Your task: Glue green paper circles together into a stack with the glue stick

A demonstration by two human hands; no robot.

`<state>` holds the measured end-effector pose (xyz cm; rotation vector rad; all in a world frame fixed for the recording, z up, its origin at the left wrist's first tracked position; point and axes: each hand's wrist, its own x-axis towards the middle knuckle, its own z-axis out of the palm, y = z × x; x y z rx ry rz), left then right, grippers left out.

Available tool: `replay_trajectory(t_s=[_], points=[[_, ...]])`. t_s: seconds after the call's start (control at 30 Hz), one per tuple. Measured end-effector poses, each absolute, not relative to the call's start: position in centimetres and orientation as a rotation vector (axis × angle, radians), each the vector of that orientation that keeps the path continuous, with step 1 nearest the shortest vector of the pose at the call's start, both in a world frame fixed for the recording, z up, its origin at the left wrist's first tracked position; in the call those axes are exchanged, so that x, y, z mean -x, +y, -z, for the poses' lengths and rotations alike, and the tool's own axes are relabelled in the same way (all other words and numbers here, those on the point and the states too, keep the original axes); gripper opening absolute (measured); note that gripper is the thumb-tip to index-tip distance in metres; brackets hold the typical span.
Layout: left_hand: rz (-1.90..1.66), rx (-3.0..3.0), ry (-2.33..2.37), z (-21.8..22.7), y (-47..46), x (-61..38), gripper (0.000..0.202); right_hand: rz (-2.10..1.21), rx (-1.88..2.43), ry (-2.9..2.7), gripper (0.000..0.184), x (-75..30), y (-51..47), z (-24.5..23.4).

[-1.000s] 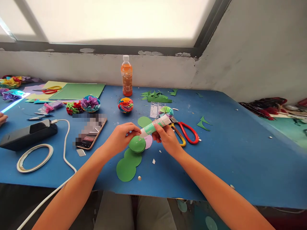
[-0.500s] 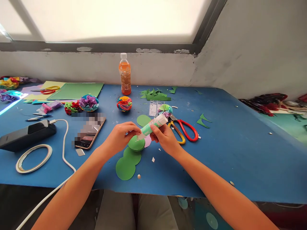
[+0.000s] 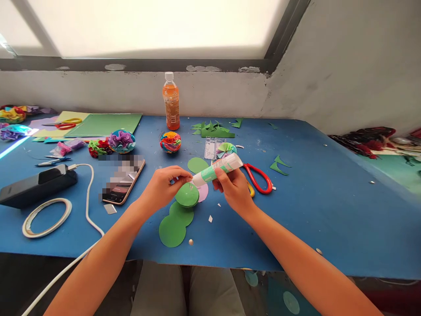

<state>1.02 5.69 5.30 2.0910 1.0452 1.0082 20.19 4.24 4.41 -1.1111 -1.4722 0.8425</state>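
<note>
our right hand [image 3: 235, 186] grips the glue bottle [image 3: 215, 171]; our left hand's [image 3: 164, 183] hold we can't tell; oversqueezing could flood the green circles [image 3: 187, 197].

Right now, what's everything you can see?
Window: one, pale, top.
Bottle: one, orange, far edge.
Sheets: several, green and yellow, far left.
Ruffled balls: several, multicoloured, far half.
Scissors: two, red and yellow, left and right.
Packet: one, pink, left.
Phone: one, pinkish, centre left.
Box: one, black, left.
Cable: one, white, from box.
Tape roll: one, white, near left.
Scraps: several, green, far centre, right.
Circles: several, green, one lilac, centre.
Tube: one, white and green, centre.
Table: one, blue, beneath.
Left hand: one, at tube's tip.
Right hand: one, around tube.
</note>
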Motion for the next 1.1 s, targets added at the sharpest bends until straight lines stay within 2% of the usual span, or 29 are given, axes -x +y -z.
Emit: replay_trajectory(t_s=[0.3, 0.67, 1.1], points=[[-0.999, -2.042, 1.154, -5.2, 5.6, -1.2, 0.014, -0.385, 1.034, -1.889, 0.022, -20.4, 3.1, -4.7], [-0.981, -2.074, 1.188, -5.4, 5.4, -1.3, 0.014, 0.05, 0.935, -2.159, 0.031, -19.8, 3.1, -4.3], [-0.978, -2.079, 1.172, -5.1, 5.5, -1.2, 0.015, -0.006, 0.971, -2.15, 0.031, -19.9, 2.9, -4.2]])
